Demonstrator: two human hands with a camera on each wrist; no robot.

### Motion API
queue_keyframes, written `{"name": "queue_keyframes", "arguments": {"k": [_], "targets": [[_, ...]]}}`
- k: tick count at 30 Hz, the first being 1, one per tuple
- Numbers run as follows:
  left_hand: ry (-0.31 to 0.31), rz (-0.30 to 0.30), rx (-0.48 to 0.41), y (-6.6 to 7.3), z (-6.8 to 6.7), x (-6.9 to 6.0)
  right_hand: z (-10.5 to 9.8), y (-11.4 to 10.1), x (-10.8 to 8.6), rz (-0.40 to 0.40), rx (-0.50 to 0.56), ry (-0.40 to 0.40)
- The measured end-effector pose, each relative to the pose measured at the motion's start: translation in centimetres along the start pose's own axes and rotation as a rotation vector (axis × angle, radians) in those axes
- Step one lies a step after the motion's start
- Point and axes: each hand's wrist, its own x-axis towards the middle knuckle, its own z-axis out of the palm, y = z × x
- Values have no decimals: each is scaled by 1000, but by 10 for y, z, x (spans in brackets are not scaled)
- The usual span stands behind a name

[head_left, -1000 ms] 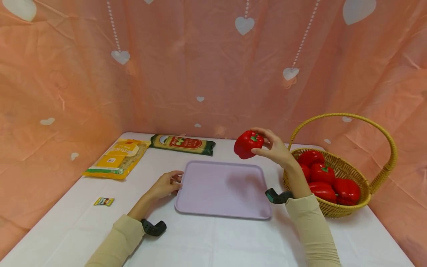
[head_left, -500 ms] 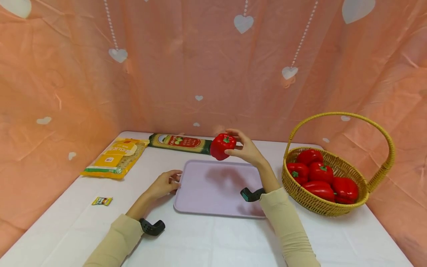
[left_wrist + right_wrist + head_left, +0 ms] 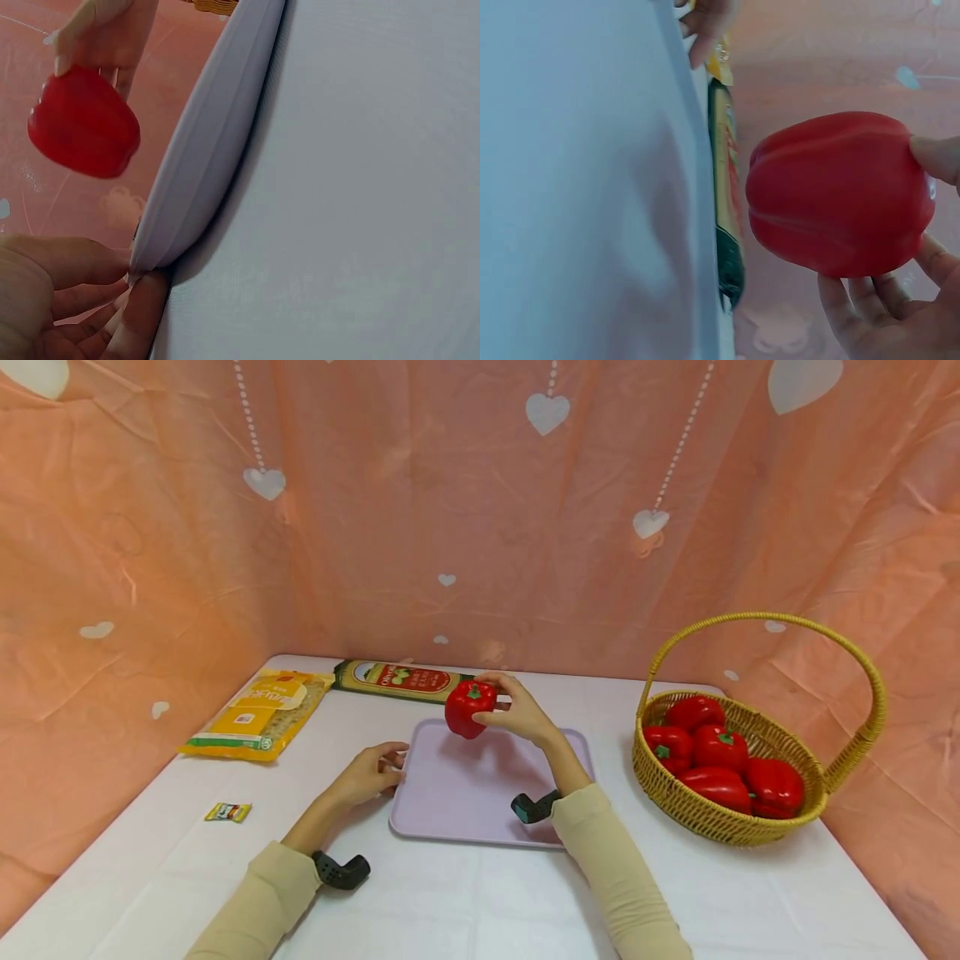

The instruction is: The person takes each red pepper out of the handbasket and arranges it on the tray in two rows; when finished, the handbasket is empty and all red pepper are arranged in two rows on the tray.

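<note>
In the head view, my right hand point(image 3: 522, 720) holds a red bell pepper point(image 3: 468, 708) with a green stem in the air over the back left part of a lilac tray point(image 3: 457, 802). The right wrist view shows the thumb on one side of the pepper point(image 3: 840, 195) and fingers on the other. My left hand point(image 3: 366, 777) is at the tray's left edge. In the left wrist view its thumb and fingers pinch the tray's rim point(image 3: 202, 142).
On the right stands a wicker basket point(image 3: 697, 822) with a tall handle and several red bell peppers point(image 3: 720, 748). A green package point(image 3: 408, 683) lies behind the tray. A yellow bag point(image 3: 258, 717) and a small wrapped packet point(image 3: 228, 812) lie on the left of the white tablecloth point(image 3: 420, 902).
My right hand has carried the pepper leftward from beside the basket, over the tray, and a little lower. My left hand has stayed at the tray's left edge.
</note>
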Motion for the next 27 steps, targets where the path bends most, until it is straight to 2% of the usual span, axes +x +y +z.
{"name": "queue_keyframes", "arguments": {"k": [3,7,16,22,27], "targets": [[1,-15,-1,-1,0,1,8,16,8,-18,8,17],[6,-33,4,-2,0,2,19,24,14,-35,16,56],[2,-24,-8,-1,-1,2,36,35,20,53,58,169],[-3,-13,-12,-2,-1,2,42,42,23,29,73,169],[2,-32,-12,-2,-1,2,46,47,24,-20,108,143]]}}
